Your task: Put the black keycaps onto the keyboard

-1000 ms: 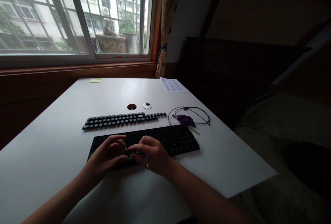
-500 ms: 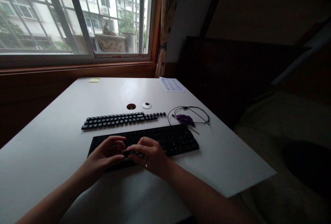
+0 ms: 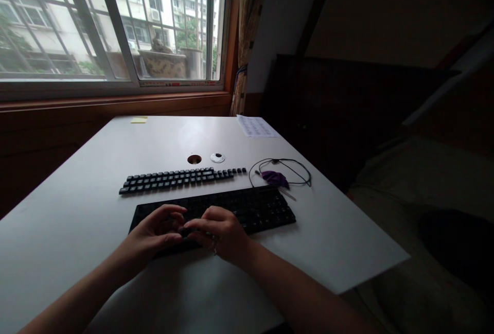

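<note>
The white tabletop (image 3: 69, 221) bore a black keyboard (image 3: 266, 208), with keycaps (image 3: 166, 180) in rows behind it. Over the keyboard, the right hand (image 3: 227, 231) pinched a small dark piece (image 3: 184, 231); the left hand (image 3: 152, 231) curled beside it, its grip unclear.

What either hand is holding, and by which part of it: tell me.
The right hand seems to pinch a small dark keycap by its sides; whether the left hand grips it too cannot be told.
</note>
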{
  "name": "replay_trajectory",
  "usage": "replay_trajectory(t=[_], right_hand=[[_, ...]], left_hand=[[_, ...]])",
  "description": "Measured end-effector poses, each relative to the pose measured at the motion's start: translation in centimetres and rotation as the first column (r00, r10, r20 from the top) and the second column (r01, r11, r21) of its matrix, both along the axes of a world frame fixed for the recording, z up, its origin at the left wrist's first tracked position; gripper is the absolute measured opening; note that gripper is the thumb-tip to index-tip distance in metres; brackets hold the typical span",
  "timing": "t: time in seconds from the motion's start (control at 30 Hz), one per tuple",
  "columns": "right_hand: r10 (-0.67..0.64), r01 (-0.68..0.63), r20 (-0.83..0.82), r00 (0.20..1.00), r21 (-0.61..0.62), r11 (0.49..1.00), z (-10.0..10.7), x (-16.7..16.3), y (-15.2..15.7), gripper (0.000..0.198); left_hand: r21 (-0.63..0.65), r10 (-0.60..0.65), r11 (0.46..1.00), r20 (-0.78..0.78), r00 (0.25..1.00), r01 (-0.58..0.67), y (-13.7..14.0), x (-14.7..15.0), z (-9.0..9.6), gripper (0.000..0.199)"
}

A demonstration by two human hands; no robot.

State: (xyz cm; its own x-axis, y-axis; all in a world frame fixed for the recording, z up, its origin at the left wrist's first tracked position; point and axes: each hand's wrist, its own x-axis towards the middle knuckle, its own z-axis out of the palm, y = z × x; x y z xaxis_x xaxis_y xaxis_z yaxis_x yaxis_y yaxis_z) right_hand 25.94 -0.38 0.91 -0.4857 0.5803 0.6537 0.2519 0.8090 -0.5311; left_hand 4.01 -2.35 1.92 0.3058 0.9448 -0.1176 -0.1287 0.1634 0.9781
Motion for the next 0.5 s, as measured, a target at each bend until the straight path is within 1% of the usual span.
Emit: replay_trajectory(t=[0.17, 0.27, 0.5], right_hand=[[-0.016, 0.016, 0.018, 1.0, 0.006, 1.0, 0.03, 0.0, 0.02, 0.024], [-0.017, 0.016, 0.02, 1.0, 0.029, 0.999, 0.11, -0.03, 0.0, 0.024], [-0.045, 0.044, 0.005, 0.999, 0.08, 0.996, -0.11, 0.1, 0.19, 0.024]], left_hand=[[-0.015, 0.003, 1.0, 0.007, 1.0, -0.003, -0.03, 0.05, 0.2, 0.043], [-0.009, 0.001, 1.0, 0.003, 1.0, -0.001, -0.02, -0.01, 0.3, 0.043], [0.025, 0.01, 1.0, -0.099, 0.995, -0.008, 0.26, -0.01, -0.04, 0.037]])
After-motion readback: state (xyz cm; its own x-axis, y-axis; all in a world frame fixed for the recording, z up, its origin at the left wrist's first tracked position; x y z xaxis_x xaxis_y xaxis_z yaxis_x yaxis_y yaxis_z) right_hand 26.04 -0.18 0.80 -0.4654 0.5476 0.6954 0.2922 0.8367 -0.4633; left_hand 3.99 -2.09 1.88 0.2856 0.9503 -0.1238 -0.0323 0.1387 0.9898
